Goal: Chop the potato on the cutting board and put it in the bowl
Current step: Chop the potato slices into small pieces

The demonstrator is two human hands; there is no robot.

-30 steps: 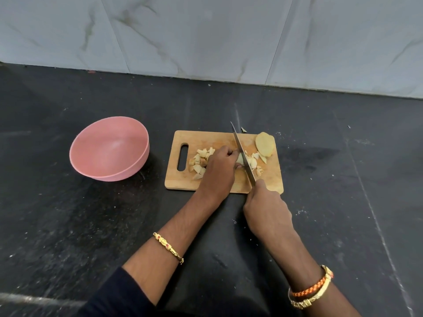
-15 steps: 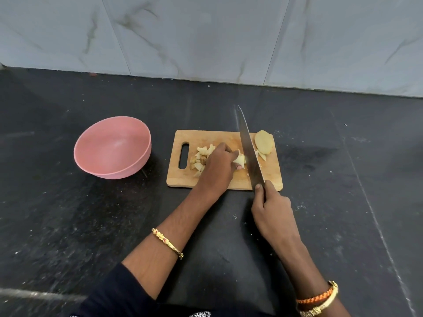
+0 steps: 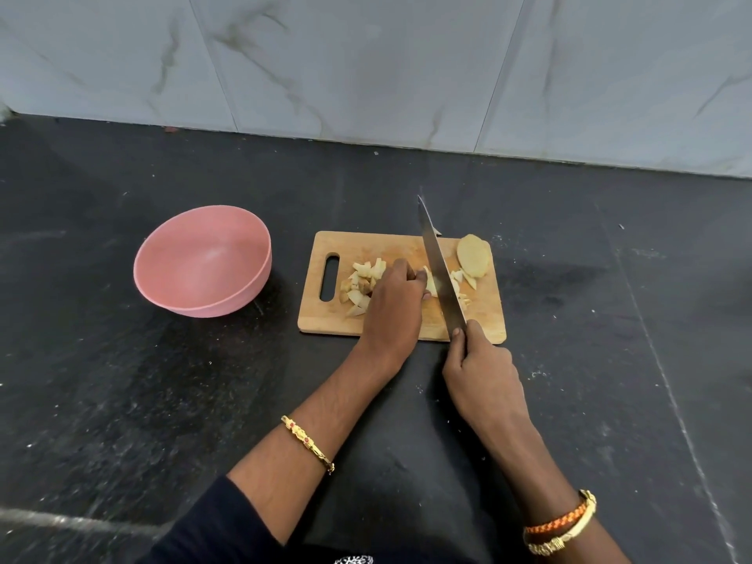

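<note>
A piece of potato (image 3: 430, 283) is pinned on the cutting board (image 3: 407, 319) by the curled fingers of the left hand (image 3: 396, 305), and the knife (image 3: 441, 274) is gripped by the right hand (image 3: 482, 374), its blade set just beside those fingertips. A cut finger is judged the main risk if the blade is brought down before the fingertips are tucked back. Cut pieces (image 3: 362, 284) and a slice (image 3: 472, 255) are left on the board, the bowl (image 3: 203, 260) is seen empty, and pieces near the right edge could be knocked onto the counter (image 3: 122, 400).
</note>
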